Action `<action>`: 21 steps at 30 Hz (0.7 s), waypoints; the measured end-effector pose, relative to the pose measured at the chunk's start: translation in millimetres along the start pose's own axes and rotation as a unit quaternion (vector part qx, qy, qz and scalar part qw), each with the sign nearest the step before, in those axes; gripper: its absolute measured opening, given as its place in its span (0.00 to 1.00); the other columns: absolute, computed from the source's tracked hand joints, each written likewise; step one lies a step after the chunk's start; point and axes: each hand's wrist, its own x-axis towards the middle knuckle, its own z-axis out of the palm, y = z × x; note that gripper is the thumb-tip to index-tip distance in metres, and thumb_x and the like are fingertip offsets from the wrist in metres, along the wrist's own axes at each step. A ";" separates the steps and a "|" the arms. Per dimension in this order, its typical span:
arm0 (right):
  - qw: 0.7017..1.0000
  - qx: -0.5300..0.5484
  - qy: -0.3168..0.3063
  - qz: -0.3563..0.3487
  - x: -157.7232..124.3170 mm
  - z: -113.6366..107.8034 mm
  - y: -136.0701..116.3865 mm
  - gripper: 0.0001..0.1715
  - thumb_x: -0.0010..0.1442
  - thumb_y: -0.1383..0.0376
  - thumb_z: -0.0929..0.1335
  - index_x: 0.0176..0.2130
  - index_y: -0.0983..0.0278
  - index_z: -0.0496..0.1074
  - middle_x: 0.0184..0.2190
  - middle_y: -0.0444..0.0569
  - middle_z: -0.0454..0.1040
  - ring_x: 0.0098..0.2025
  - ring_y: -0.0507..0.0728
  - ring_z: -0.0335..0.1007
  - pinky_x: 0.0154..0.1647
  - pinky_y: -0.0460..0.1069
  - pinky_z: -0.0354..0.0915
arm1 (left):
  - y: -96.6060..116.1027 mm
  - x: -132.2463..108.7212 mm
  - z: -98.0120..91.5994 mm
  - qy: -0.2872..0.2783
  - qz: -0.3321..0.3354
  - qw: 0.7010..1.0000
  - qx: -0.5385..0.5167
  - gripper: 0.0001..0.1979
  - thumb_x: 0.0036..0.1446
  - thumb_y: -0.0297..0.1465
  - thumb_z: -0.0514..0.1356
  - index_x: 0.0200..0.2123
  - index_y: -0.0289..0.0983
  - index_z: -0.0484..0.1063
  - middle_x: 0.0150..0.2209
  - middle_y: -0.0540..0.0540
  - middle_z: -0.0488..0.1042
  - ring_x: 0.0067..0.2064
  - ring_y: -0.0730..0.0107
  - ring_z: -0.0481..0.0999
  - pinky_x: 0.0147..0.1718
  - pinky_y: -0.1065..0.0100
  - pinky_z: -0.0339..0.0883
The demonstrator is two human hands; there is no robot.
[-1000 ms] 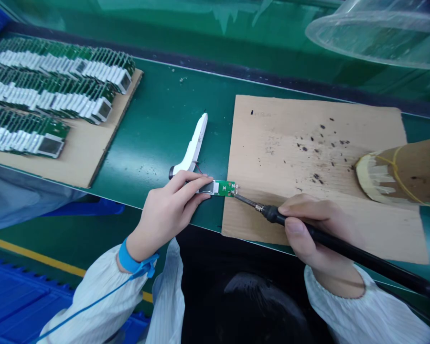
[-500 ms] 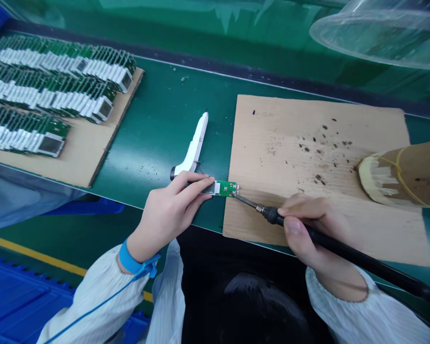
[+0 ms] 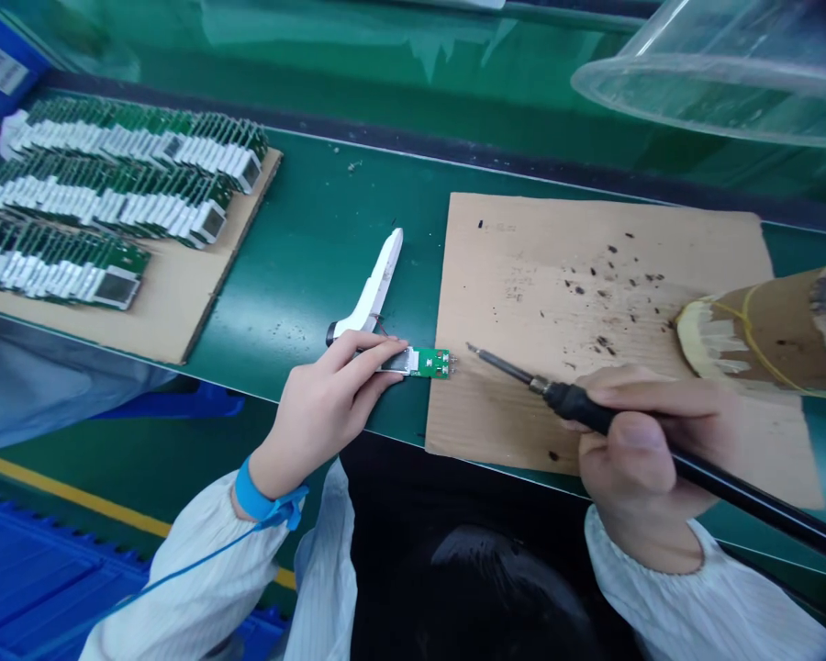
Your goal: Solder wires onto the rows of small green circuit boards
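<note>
My left hand (image 3: 334, 386) pinches a small green circuit board (image 3: 430, 364) by its end with the grey display. The board's bare green end points right, at the left edge of a cardboard sheet. In my right hand (image 3: 651, 441) is a soldering iron (image 3: 574, 404), gripped like a pen. Its tip is a little to the right of the board, apart from it. Just beyond my left fingers lies a white plastic housing (image 3: 373, 289) with a dark round end; thin wires show between it and the board.
The cardboard sheet (image 3: 509, 285) carries dark specks. On its right lies a brown cardboard tube (image 3: 785, 330) with a yellow band. Several rows of circuit boards (image 3: 138, 197) stand on another cardboard sheet (image 3: 179, 303) at left. A clear plastic hood (image 3: 722, 92) hangs at upper right.
The soldering iron's tip has come off the board's end and moved up and right with my right hand. A dark speck now shows near the sheet's front edge. My left hand still holds the board.
</note>
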 end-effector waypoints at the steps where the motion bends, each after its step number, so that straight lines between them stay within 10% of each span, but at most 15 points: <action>1: 0.999 -0.009 0.026 -0.017 0.8 1.5 0.7 0.07 0.69 0.59 0.73 0.43 0.60 0.77 0.31 0.47 0.76 0.31 0.58 0.74 0.31 0.56 0.70 | -0.1 0.6 -0.9 0.000 -0.006 1.000 -0.015 0.13 0.76 0.33 0.60 0.60 0.38 0.76 0.54 0.43 0.80 0.51 0.62 0.83 0.38 0.68 0.79; 10: 0.995 -0.014 0.068 -0.071 7.4 3.6 5.9 0.07 0.69 0.59 0.72 0.43 0.60 0.76 0.28 0.44 0.73 0.25 0.55 0.72 0.23 0.52 0.68 | 0.6 12.1 -8.8 0.066 -0.066 0.984 -0.151 0.13 0.77 0.30 0.59 0.58 0.40 0.79 0.55 0.42 0.81 0.57 0.63 0.80 0.56 0.63 0.75; 21: 0.997 -0.043 0.064 -0.013 7.9 -2.1 -5.6 0.07 0.65 0.61 0.74 0.40 0.62 0.76 0.27 0.48 0.76 0.24 0.56 0.74 0.22 0.50 0.69 | 5.7 30.0 -14.5 0.135 -0.153 0.969 -0.140 0.14 0.78 0.36 0.56 0.49 0.38 0.81 0.37 0.49 0.83 0.35 0.71 0.78 0.33 0.72 0.69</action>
